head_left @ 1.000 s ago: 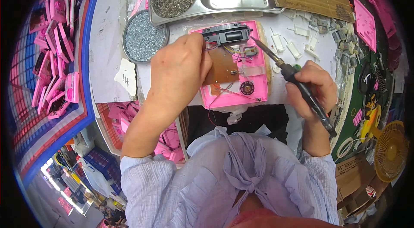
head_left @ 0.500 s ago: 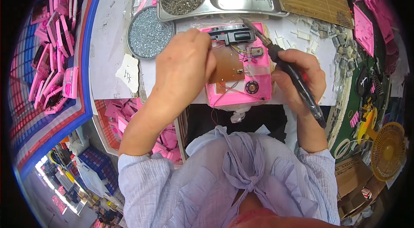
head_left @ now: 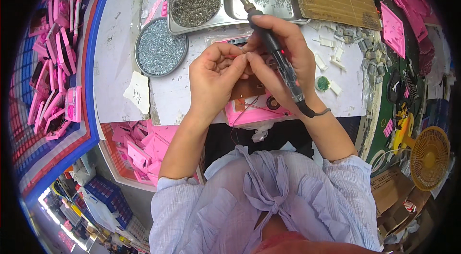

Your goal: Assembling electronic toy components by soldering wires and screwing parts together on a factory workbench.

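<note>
My left hand [head_left: 213, 78] is closed, its thumb and index finger pinching a thin red wire [head_left: 234, 55]. In my right hand [head_left: 293, 49] lies a black-handled soldering iron [head_left: 265, 31], its metal tip pointing up and away over the steel tray. The right thumb meets the left fingertips at the wire. Under both hands sits an open pink plastic case [head_left: 245, 117] with a brown circuit board [head_left: 249, 88], loose thin wires and a round dark part [head_left: 272, 103]. My hands hide most of the case's far half.
Beyond the case stands a steel tray [head_left: 201, 27] of small metal parts, beside a cardboard sheet [head_left: 336, 1]. A round dish [head_left: 162, 47] of silvery pieces is at left. White parts [head_left: 321, 61] lie at right. Pink cases fill a bin [head_left: 139, 150]; a yellow fan [head_left: 430, 158] stands right.
My right hand has swung the soldering iron left and upward, and its fingertips have come to my left hand's. The left hand has turned, now showing the red wire pinched in it.
</note>
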Action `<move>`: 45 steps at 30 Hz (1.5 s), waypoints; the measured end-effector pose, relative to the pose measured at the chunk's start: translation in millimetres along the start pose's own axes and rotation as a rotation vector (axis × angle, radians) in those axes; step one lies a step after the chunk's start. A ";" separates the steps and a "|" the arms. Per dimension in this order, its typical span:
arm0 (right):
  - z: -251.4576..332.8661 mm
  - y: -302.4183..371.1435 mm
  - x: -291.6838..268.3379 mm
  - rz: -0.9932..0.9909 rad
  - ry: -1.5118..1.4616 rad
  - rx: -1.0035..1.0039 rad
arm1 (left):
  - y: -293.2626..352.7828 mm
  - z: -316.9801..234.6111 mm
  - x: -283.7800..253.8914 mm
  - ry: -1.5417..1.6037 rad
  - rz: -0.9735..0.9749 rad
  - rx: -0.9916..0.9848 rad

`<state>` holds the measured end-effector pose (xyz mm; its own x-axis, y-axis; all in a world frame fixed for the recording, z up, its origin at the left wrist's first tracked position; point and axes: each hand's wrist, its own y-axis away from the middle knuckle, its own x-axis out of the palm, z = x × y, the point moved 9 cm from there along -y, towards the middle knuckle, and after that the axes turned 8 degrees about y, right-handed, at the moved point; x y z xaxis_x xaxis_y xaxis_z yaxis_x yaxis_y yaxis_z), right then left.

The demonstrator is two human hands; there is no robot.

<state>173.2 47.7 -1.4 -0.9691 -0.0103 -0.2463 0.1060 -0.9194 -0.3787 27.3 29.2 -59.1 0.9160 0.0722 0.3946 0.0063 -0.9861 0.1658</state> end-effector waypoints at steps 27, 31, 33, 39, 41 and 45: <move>10.1 32.8 -37.0 -0.013 0.461 -0.269 | 1.0 -27.3 22.7 -0.858 0.091 0.389; 7.9 35.1 -66.8 -0.044 0.282 -0.310 | 2.6 -29.6 25.7 -0.959 0.136 0.480; 10.2 38.4 -73.9 -0.025 0.272 -0.328 | 2.6 -26.8 22.2 -0.914 0.119 0.446; 19.7 46.3 -67.0 0.098 0.256 -0.407 | 2.0 -26.9 22.9 -0.925 0.109 0.439; 22.9 45.3 -61.6 0.139 0.262 -0.401 | 1.7 -26.8 23.0 -0.937 0.112 0.452; 25.4 45.8 -54.6 0.163 0.259 -0.420 | 3.0 -27.9 22.8 -0.930 0.102 0.446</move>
<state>225.3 -3.8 17.3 -0.8515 0.0064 -0.5244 0.3825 -0.6764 -0.6294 37.0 32.1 -24.4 0.8669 0.0281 -0.4976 -0.1147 -0.9604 -0.2540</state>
